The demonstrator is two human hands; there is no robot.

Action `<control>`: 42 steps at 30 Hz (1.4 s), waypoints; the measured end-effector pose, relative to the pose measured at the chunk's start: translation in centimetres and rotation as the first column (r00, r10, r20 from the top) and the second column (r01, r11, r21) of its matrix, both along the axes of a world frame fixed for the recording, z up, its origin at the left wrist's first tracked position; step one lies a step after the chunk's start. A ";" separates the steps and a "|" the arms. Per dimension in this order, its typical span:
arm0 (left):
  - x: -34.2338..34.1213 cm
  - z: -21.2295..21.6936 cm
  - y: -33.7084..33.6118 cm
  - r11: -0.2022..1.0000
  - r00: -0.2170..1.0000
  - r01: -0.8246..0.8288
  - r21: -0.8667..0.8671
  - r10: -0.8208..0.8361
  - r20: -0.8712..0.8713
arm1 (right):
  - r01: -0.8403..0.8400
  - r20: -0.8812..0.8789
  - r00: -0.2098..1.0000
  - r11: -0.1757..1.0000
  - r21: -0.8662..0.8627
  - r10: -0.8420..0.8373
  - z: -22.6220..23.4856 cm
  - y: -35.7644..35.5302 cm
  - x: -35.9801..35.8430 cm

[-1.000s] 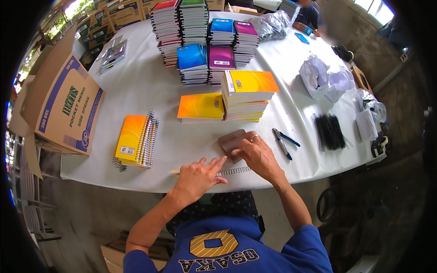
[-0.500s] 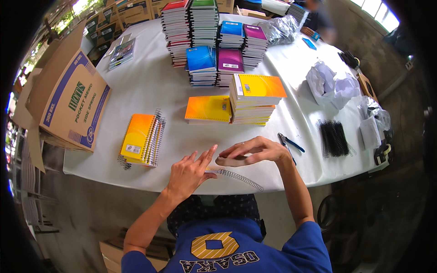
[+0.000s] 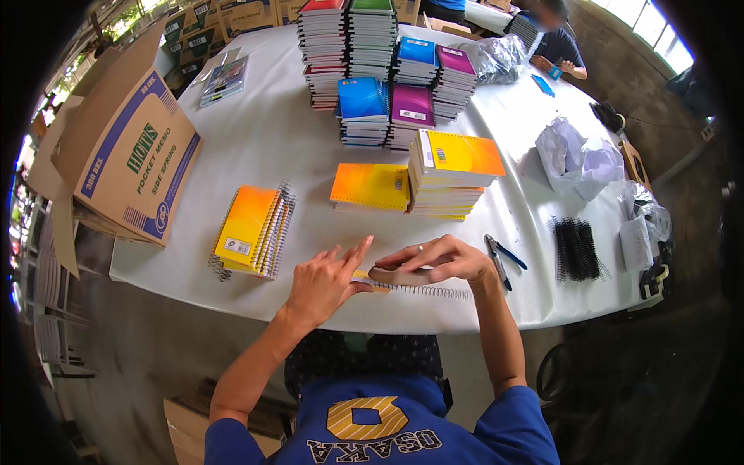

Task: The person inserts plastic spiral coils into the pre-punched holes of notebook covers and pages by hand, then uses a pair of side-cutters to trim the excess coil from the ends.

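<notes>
Spring [image 3: 449,293] juts right from a yellow notebook [image 3: 381,289] near the table's [image 3: 178,271] front edge. Our right hand [image 3: 446,260] grips a brown block [image 3: 397,277] by it; our left hand [image 3: 319,287] meets the notebook, whether gripping we cannot tell.

- The left hand [image 3: 319,285] is near the near edge of the desk [image 3: 267,139], fingers spread, its thumb on a yellow-orange book [image 3: 381,290] mostly hidden by the hands.
- The right hand [image 3: 448,260] grips a brown block [image 3: 399,277] over a wire coil [image 3: 438,292], which runs rightward along the near edge.
- Pliers [image 3: 502,263] with blue handles lie just right of that hand; a bunch of black coils [image 3: 577,248] lies toward the right edge.
- Spiral-bound yellow-orange notebooks [image 3: 246,232] are piled toward the near left corner, beside a large carton [image 3: 136,163] at the left edge.
- Mid-desk, a low yellow-orange stack [image 3: 370,186] adjoins a taller one [image 3: 457,178].
- Red, green, blue and purple notebook stacks [image 3: 370,46] stand toward the far edge.
</notes>
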State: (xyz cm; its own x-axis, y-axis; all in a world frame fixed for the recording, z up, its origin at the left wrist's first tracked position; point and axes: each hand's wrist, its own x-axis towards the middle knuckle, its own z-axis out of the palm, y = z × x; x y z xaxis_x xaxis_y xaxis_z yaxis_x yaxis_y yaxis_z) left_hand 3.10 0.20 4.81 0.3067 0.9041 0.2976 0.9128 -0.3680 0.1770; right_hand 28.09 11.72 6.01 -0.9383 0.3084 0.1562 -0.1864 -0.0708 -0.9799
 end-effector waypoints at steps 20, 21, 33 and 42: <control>-1.7 -0.9 0.4 0.999 0.916 -0.021 -0.027 0.030 0.401 | 0.024 0.131 0.991 0.994 0.109 -0.038 -0.5 1.0 -2.0; -1.9 -0.9 0.3 0.993 0.813 -0.005 -0.120 0.073 0.578 | 0.040 0.369 0.921 0.972 0.230 -0.125 0.9 0.6 -2.8; -2.7 -3.6 0.0 0.982 0.601 -0.005 -0.189 0.154 0.785 | 0.048 0.208 0.975 0.984 0.173 -0.084 0.3 0.6 -4.3; -2.9 -3.7 -0.4 0.961 0.464 0.077 -0.267 0.202 0.862 | 0.121 0.284 0.943 0.974 0.191 -0.173 0.6 0.0 -4.7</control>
